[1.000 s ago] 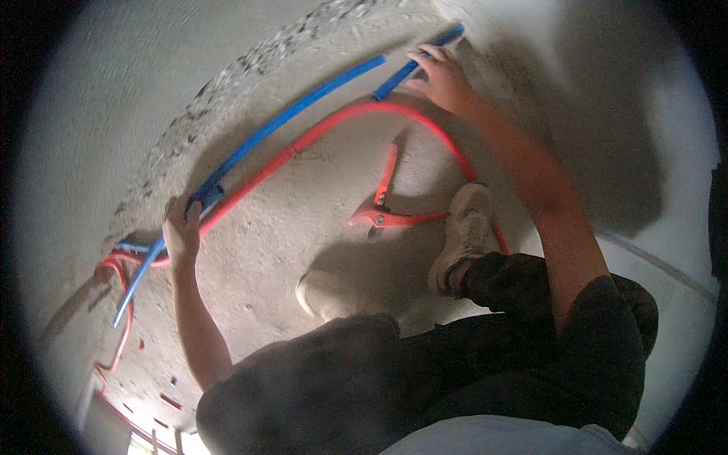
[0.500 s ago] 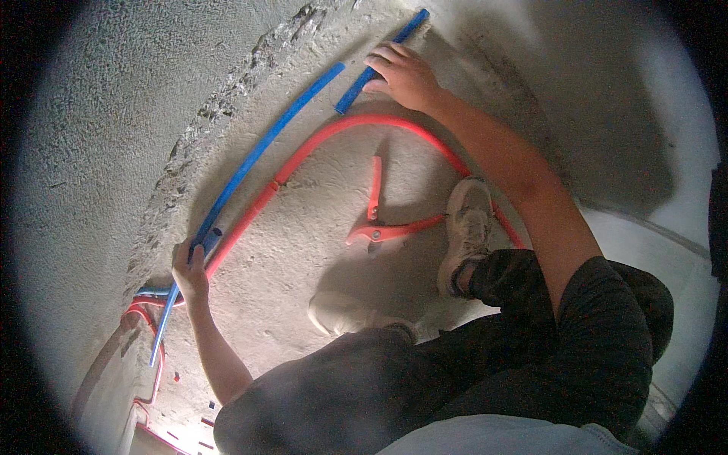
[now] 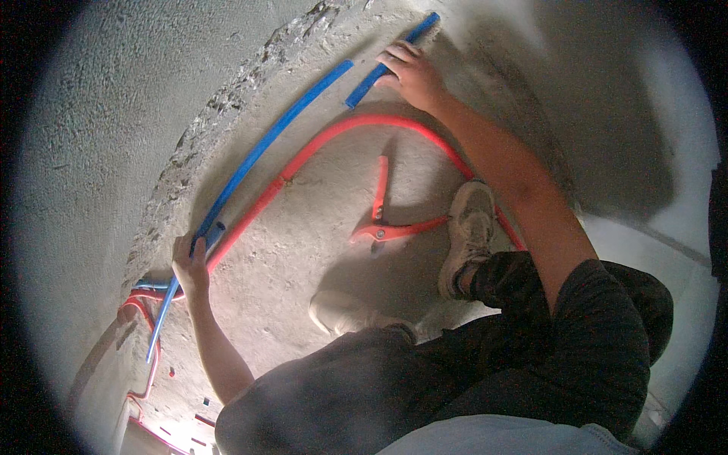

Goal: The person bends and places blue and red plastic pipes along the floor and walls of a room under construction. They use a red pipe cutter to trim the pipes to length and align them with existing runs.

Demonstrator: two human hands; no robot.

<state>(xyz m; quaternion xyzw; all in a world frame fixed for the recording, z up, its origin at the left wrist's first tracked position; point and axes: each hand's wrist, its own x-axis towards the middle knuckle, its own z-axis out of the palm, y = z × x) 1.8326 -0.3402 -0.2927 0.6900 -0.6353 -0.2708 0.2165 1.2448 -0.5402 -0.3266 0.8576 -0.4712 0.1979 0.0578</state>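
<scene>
My left hand (image 3: 189,265) is closed around a long, thin blue pipe (image 3: 277,133) at the lower left, where the pipe runs along the foot of the rough wall. A shorter blue stub (image 3: 215,233) pokes out beside its thumb; how far it reaches under the palm is hidden. At the top, my right hand (image 3: 415,76) curls its fingers over a short, thicker blue pipe piece (image 3: 364,89) lying near the long pipe's far end, with a small gap between the two. Parts of that piece are covered by the fingers.
A red flexible pipe (image 3: 311,144) arches across the concrete floor inside the blue one. Red-handled pipe cutters (image 3: 381,227) lie spread apart near my shoe (image 3: 470,227). More red pipes (image 3: 155,356) and small scraps (image 3: 205,419) lie at lower left.
The picture has shifted slightly. My right hand and the short blue piece have moved a little up and right, with the fingers drawn closer together. The left hand keeps its grip.
</scene>
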